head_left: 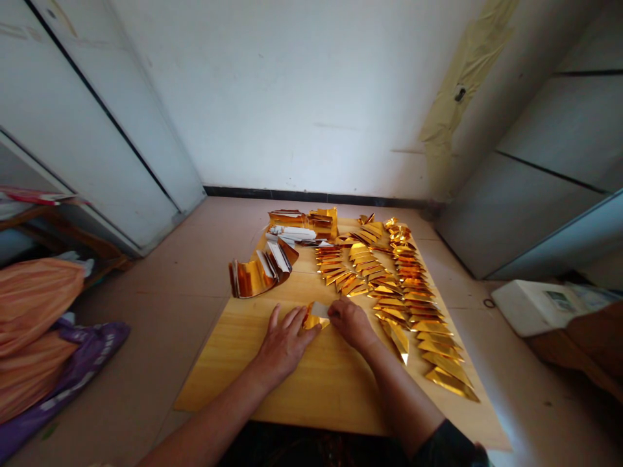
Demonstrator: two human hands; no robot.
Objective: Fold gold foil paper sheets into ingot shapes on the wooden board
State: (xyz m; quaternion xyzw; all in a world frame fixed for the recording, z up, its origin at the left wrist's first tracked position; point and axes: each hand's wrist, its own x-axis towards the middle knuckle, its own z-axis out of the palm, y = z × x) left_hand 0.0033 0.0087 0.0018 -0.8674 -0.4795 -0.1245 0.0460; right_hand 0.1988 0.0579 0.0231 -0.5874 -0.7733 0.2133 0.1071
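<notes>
A small piece of gold foil paper with a white underside lies on the wooden board between my hands. My left hand rests flat on the board, fingers spread, its fingertips pressing the paper's left edge. My right hand is curled, its fingers pinching the paper's right side. Rows of folded gold foil pieces lie to the right and behind. A curled stack of gold foil sheets sits at the board's left back.
More gold foil stacks lie at the board's far edge. Orange and purple bags sit on the floor at left. A white device rests at right. White cabinets and a wall surround the board.
</notes>
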